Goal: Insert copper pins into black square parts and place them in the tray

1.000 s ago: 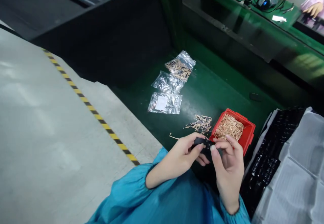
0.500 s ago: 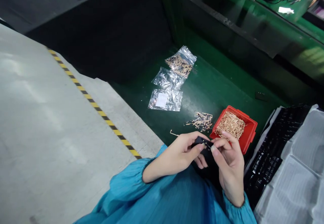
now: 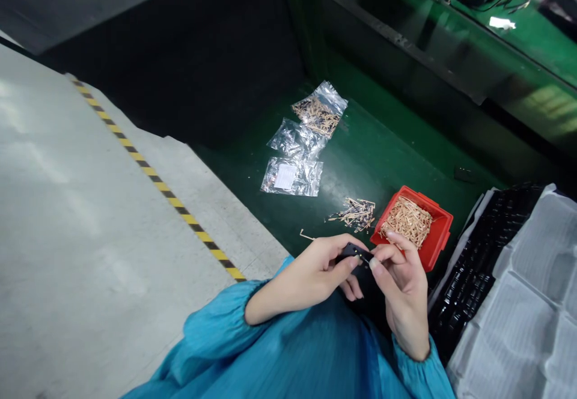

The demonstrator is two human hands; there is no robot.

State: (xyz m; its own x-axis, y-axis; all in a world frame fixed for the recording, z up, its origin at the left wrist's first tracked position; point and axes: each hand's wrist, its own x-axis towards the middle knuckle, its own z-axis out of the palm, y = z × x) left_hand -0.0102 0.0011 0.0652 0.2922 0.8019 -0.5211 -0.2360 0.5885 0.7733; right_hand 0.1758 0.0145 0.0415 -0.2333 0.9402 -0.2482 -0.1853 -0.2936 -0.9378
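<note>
A small black rectangular part [image 3: 352,251] with a few bright gold dots on its face is held in front of my body. My left hand [image 3: 322,267] is closed round its left end, thumb on the near face. Pinched at its right end are the thumb and fingers of my right hand [image 3: 402,285]; whether a smaller piece sits between those fingertips I cannot tell. Just beyond the hands lies a loose pile of thin tan and black strips [image 3: 358,214]. A red bin [image 3: 439,240] full of thin tan strips [image 3: 408,222] stands behind my right hand.
Clear plastic bags [image 3: 293,176] lie on the green surface [image 3: 252,176], one holding tan and black strips. One bent strip [image 3: 306,235] lies alone by my left wrist. Stacked black trays [image 3: 478,273] with whitish sheeting [image 3: 518,321] stand at right. A dark panel [image 3: 202,62] rises at the back left.
The whole view has shifted slightly, so things sit a little further left. Both hands keep the same grip on the black part.
</note>
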